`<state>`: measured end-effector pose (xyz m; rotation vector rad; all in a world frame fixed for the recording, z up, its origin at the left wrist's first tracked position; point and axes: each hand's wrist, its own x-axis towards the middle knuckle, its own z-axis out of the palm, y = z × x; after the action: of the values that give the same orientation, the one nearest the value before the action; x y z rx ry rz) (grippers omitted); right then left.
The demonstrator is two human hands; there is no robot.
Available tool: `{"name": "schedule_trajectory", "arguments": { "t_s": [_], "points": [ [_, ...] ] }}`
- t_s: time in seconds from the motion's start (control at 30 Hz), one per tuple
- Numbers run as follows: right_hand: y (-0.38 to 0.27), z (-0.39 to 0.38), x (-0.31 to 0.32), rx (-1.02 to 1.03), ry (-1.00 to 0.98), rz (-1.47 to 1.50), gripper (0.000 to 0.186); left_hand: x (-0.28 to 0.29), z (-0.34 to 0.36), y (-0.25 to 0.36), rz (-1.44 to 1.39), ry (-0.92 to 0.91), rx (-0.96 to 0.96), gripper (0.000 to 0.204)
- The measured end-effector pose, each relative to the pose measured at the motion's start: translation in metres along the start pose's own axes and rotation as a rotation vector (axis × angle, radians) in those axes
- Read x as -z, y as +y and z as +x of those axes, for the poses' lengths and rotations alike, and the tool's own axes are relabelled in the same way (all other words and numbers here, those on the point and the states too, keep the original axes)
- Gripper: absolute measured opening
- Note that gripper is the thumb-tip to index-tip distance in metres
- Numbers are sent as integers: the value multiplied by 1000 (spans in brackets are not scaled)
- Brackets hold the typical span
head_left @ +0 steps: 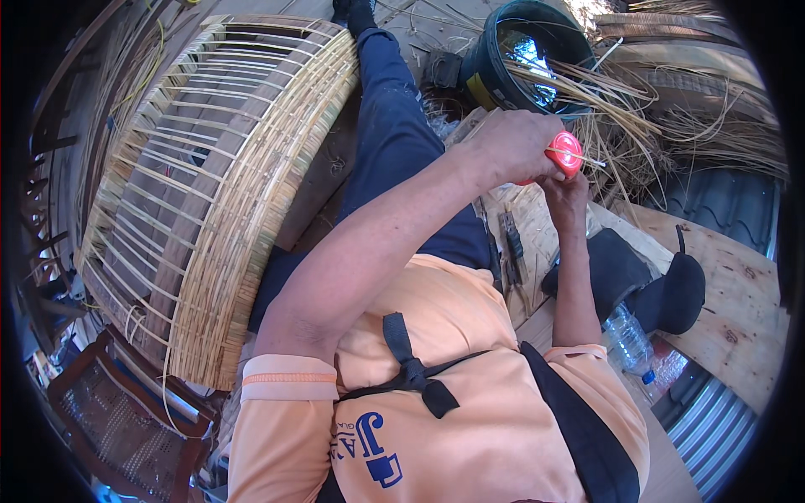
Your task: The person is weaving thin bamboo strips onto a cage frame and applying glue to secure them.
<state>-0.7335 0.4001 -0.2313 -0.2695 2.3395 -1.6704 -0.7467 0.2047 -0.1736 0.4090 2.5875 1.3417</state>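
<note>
My left hand (520, 142) is closed on a glossy red object (567, 153) with a rounded end; what kind of thing it is, I cannot make out. A thin pale strand (591, 161) crosses the red object. Just below it is my right hand (563, 193), closed, with its fingertips partly hidden under the red object and my left hand. A large half-woven rattan frame (214, 251), with rows of pale strips across wooden bars, lies along my left side. My outstretched leg (386, 126) in dark trousers is beside it.
A dark bucket (495, 80) of water and long strips stands ahead, near piles of loose fibre (646, 117). At right are a plywood board (725, 310), black cap (671, 293), plastic bottle (629, 344) and corrugated sheets. Dark tools (511, 247) lie beside me; a caned wooden panel (109, 419) is lower left.
</note>
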Motion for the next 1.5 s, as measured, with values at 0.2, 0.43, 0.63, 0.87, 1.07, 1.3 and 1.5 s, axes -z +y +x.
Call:
{"name": "schedule_trajectory", "arguments": {
  "t_s": [0.2,0.43,0.63,0.87,1.07,1.3,1.5],
  "points": [
    [2,-2,-2,-28,0,56,28,0,-2,1,1,-16,19,52],
    [-1,10,0,42,-86,-27,35,-13,1,-17,-227,99,-50,49],
    [-21,12,14,-11,-45,-317,63,-14,-18,-42,-513,221,99,56],
    [17,-43,69,-360,113,-240,25,-22,-27,-62,-926,231,349,41],
    [37,-54,33,-352,157,-138,18,-26,-37,-75,-1147,312,438,23],
    [13,-50,-20,-795,14,725,25,-29,-48,-83,-1275,386,553,27],
    [11,-42,-96,-759,0,1561,41,-22,-63,-60,-1177,488,619,20]
  ]
}}
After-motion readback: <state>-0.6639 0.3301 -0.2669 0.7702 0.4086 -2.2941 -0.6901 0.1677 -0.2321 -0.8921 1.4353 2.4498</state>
